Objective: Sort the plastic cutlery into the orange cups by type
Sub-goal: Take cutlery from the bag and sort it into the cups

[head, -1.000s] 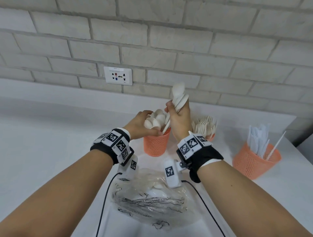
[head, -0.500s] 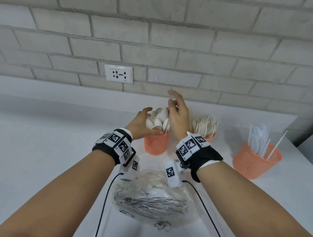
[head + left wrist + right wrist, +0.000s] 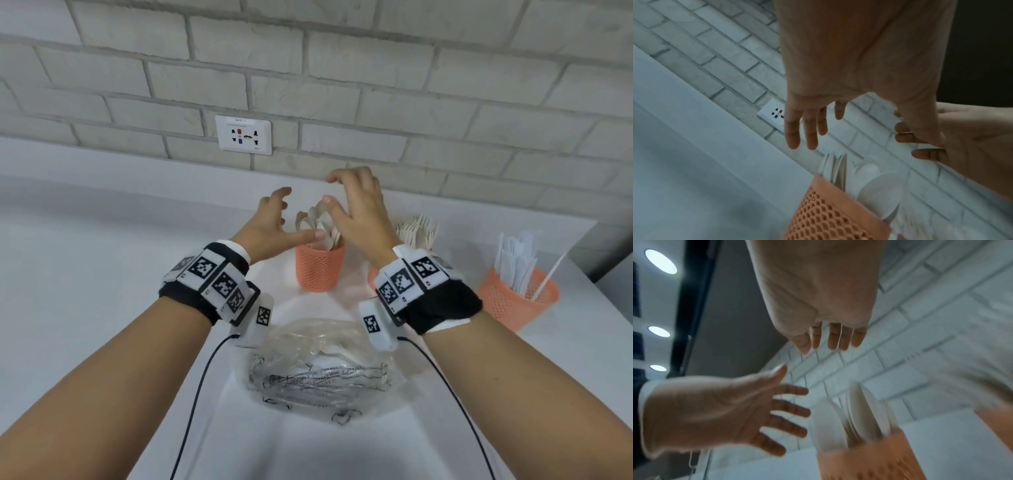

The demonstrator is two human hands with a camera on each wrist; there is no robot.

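An orange mesh cup (image 3: 320, 274) stands at the middle of the counter, full of white plastic spoons (image 3: 317, 222). My left hand (image 3: 272, 224) hovers just left of the spoons, fingers spread and empty. To their right, equally empty and a little higher, is my right hand (image 3: 359, 212). The left wrist view shows the left fingers (image 3: 805, 129) straight above the cup (image 3: 828, 214). In the right wrist view, the right fingers (image 3: 834, 337) hang loosely over the spoons (image 3: 859, 410). White forks (image 3: 418, 233) fill a second cup behind my right wrist. A third cup (image 3: 513, 308) at the right holds knives (image 3: 517, 260).
A crumpled clear plastic bag (image 3: 318, 370) lies on the white counter (image 3: 102, 274) between my forearms. A brick wall with a socket plate (image 3: 244, 135) runs close behind the cups. The counter ends just beyond the knife cup at the right.
My right hand put its bunch of spoons into the middle cup and let go. My left hand came off the cup's rim. Both hands have opened and drawn slightly apart.
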